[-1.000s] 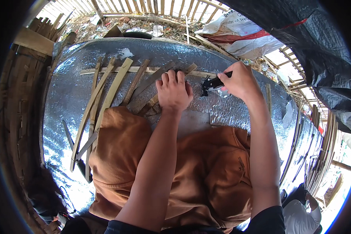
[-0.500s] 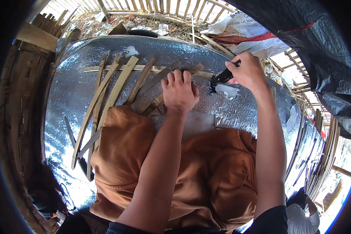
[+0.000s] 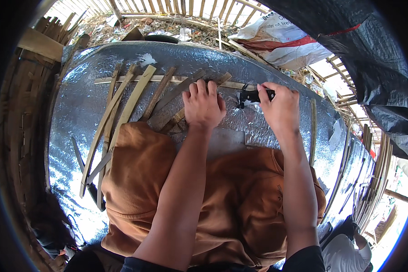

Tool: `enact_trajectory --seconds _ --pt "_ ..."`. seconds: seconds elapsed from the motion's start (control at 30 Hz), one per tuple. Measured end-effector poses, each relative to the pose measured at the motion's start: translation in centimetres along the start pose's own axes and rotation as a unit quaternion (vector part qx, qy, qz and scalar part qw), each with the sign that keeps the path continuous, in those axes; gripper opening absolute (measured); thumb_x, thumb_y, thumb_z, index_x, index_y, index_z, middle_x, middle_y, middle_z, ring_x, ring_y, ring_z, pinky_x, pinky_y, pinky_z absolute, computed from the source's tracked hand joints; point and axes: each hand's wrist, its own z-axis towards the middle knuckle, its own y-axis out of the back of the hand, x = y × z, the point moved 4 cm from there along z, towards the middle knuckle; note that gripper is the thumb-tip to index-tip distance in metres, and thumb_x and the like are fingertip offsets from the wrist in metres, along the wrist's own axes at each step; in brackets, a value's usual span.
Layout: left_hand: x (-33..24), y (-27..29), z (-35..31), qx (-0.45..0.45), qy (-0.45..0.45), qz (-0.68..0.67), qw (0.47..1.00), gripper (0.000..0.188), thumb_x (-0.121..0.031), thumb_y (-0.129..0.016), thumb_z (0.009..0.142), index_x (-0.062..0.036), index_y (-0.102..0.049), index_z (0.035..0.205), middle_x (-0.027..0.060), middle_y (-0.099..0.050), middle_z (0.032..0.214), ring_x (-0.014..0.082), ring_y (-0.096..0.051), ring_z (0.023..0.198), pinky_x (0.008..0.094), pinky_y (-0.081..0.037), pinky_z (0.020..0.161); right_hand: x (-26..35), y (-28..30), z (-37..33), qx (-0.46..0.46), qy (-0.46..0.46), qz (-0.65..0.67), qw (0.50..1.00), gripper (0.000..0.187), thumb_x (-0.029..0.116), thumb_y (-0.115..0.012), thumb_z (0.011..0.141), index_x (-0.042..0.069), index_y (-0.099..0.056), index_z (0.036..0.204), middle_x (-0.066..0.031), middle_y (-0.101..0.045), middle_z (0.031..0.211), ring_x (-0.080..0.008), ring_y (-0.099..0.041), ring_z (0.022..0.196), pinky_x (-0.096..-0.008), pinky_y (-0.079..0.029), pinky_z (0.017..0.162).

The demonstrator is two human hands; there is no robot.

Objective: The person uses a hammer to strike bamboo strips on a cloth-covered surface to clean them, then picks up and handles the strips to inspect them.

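Observation:
My left hand (image 3: 203, 102) presses down with bent fingers on a long crosswise bamboo strip (image 3: 235, 85) where slanting strips meet it. A dark bit shows behind its fingertips. To its right, my right hand (image 3: 280, 106) is closed around the black handle of a short hammer-like tool (image 3: 251, 97). The tool's dark head is low beside the crosswise strip, right of my left hand; whether it touches cannot be told. Several bamboo strips (image 3: 133, 97) fan out on the left, some lying over the crosswise one. A darker flat strip (image 3: 174, 94) slants toward my left fingers.
Silvery foil sheeting (image 3: 276, 120) lies beneath the strips. Brown cloth (image 3: 231, 195) covers my lap. A dark-handled blade (image 3: 93, 189) rests at the left. Beyond are a bamboo fence (image 3: 190, 8), litter, a white sack (image 3: 283, 38) and black tarpaulin (image 3: 349, 50). A person in white (image 3: 344, 254) is at lower right.
My right hand has come down and left, bringing the tool lower toward the crosswise strip. The left hand keeps its place on the strips, and the whole view has shifted slightly.

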Motion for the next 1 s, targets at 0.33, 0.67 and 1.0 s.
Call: enact_trajectory --seconds 0.33,0.67,1.0 --pt "0.0 -0.2 -0.2 0.004 -0.001 -0.005 1.0 0.033 -0.031 -0.067 0.081 -0.011 -0.057 0.105 0.0105 -0.055 0.105 0.0296 -0.056 0.101 0.0483 -0.045 0.084 1.2 0.2 -2.1 -0.046 0.014 0.014 0.999 0.022 0.02 -0.07 0.093 0.0 -0.076 0.094 -0.0227 -0.073 0.082 -0.0407 -0.071 0.073 -0.0462 -0.057 0.077" --pt "0.3 0.0 -0.2 -0.022 -0.011 -0.011 1.0 0.033 -0.029 -0.068 0.078 -0.0093 -0.056 0.101 0.0132 -0.057 0.102 0.0319 -0.058 0.097 0.0484 -0.046 0.079 1.9 1.8 2.3 0.194 -0.102 -0.07 0.973 0.027 0.014 -0.067 0.088 -0.007 -0.072 0.104 -0.0217 -0.075 0.085 -0.0342 -0.076 0.079 -0.0434 -0.062 0.077" --pt "0.0 0.0 -0.1 -0.033 -0.012 -0.018 0.999 0.032 -0.028 -0.067 0.078 -0.0087 -0.057 0.101 0.0131 -0.057 0.103 0.0318 -0.058 0.097 0.0484 -0.047 0.079 3.1 0.4 4.2 0.531 -0.172 -0.171 0.812 0.043 0.031 -0.052 0.101 -0.005 -0.07 0.114 -0.0258 -0.073 0.109 -0.0311 -0.076 0.095 -0.0424 -0.062 0.079"
